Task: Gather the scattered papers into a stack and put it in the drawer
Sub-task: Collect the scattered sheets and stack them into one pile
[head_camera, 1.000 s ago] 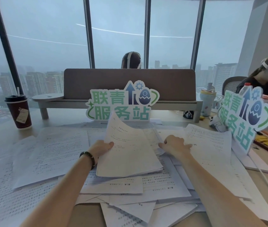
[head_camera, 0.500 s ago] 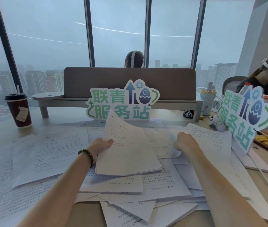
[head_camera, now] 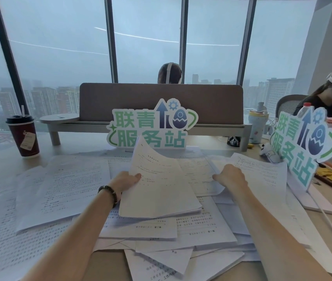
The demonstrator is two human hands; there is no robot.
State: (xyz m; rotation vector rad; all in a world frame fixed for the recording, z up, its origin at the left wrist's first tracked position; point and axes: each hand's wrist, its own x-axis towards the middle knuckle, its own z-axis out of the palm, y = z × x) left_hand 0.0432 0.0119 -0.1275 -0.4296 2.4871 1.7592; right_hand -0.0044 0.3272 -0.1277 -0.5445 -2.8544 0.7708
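My left hand [head_camera: 125, 180] grips the left edge of a thin stack of printed papers [head_camera: 159, 191], thumb on top, with the far end of the stack lifted and curling. To its right, my right hand [head_camera: 231, 176] pinches the edge of a loose printed sheet [head_camera: 197, 171] that lies flat. Many other printed sheets [head_camera: 63, 187] lie scattered and overlapping across the desk, left, right and in front of me. No drawer is in view.
A dark red takeaway cup [head_camera: 24, 136] stands at the far left. Two green-and-blue cut-out signs stand on the desk, one in the middle [head_camera: 151, 126] and one at the right [head_camera: 305, 145]. A grey desk divider [head_camera: 161, 102] runs behind. People sit beyond it and at the right.
My right hand has moved right off the held stack to the loose sheet beside it and taken hold of its edge. The left hand keeps its grip on the stack.
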